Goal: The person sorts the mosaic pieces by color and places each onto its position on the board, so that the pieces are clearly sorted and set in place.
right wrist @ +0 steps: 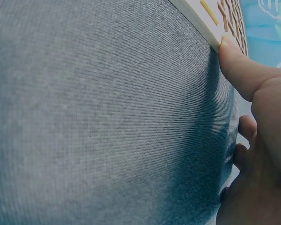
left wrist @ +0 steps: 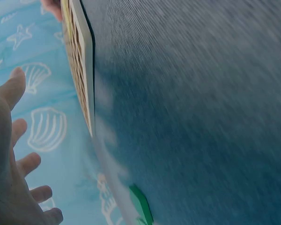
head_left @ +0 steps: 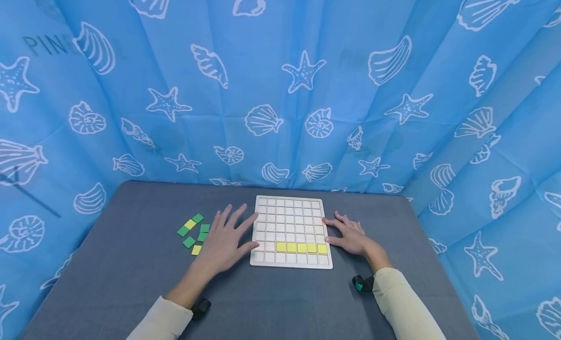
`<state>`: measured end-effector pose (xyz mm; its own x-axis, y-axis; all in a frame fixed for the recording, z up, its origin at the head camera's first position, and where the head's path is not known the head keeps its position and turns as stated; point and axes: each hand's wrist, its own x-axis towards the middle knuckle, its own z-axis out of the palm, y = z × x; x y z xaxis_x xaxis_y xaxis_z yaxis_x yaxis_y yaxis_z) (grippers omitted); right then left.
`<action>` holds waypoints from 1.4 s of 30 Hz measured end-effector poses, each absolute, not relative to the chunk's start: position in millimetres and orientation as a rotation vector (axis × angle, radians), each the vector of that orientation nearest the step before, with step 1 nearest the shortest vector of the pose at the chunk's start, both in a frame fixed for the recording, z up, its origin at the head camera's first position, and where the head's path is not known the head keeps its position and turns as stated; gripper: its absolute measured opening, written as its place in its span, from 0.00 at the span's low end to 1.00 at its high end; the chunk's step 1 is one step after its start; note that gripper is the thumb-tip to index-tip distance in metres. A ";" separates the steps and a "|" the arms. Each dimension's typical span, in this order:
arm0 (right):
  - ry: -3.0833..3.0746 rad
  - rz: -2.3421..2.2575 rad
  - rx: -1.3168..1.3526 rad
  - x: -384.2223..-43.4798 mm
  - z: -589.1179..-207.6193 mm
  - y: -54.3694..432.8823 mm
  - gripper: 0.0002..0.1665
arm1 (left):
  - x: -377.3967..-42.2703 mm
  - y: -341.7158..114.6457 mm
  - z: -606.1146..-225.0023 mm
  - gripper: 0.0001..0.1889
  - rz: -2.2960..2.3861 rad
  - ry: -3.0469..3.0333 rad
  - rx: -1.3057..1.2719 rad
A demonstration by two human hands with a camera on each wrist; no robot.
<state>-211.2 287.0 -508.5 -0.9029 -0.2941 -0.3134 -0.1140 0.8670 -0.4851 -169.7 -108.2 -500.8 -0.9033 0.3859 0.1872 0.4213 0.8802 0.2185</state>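
Observation:
A white grid board (head_left: 290,228) lies flat on the table, with a row of several yellow tiles (head_left: 301,247) set in cells near its front edge. My left hand (head_left: 223,242) hovers over the table at the board's left side, fingers spread and holding nothing. In the left wrist view, a gap shows between its fingers and the board's edge (left wrist: 87,61). At the opposite side, my right hand (head_left: 350,235) has its thumb (right wrist: 232,49) against the board's edge, the other fingers loosely extended beside it.
Loose green tiles (head_left: 189,242) and yellow tiles (head_left: 196,250) lie left of my left hand, some partly hidden behind it. The dark grey table (head_left: 271,301) backs onto a blue curtain (head_left: 271,150) printed with shells. Black straps (head_left: 201,308) circle both wrists.

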 end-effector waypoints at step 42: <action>2.650 -0.677 -0.300 -213.1 -510.5 288.9 0.42 | -153.3 -217.6 -508.0 0.29 -0.654 -3.088 -0.275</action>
<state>-213.1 288.9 -510.5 -0.9020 -0.2957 -0.3145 -0.1085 0.8605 -0.4978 -153.3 -217.6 -508.0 -0.9846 0.1746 0.0100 0.1637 0.8997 0.4047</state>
